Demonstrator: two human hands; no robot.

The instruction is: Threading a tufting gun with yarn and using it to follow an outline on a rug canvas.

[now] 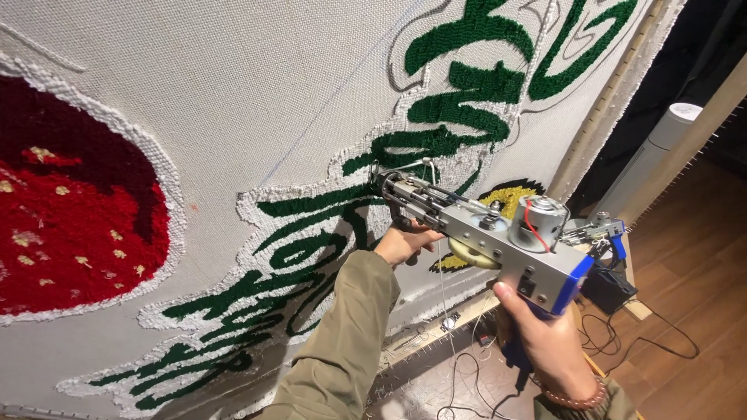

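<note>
Nearest of all, the right hand (pixel 545 342) is wrapped around the blue grip of a tufting gun (pixel 482 225), its fingers clamped on the handle and the thumb lying against the grey metal body; a beaded bracelet (pixel 577 398) circles the wrist. Just ahead, the left hand (pixel 405 243), coming out of an olive sleeve (pixel 342 342), grips the black front handle under the gun, fingers closed on it. The gun is held in the air between the two hands, tilted up to the left, with a small silver motor (pixel 538 222) on top and its needle end touching the cloth at the edge of the green pile. A thin white yarn (pixel 442 288) hangs down from the gun.

Beyond the needle stands the stretched grey backing cloth (pixel 257 85), upright on a wooden frame (pixel 607 101). It carries green tufted strokes (pixel 459 101) edged in white pile, a small yellow patch (pixel 510 194) beside the gun, and at far left a big red tufted strawberry shape (pixel 70 218) with yellow flecks and a white border.

Lower right, a second blue tufting gun (pixel 603 233) rests near the frame, with black cables (pixel 622 334) trailing over the wooden floor (pixel 692 257). Further back stands a pale cylinder (pixel 661 148) in the dark corner.
</note>
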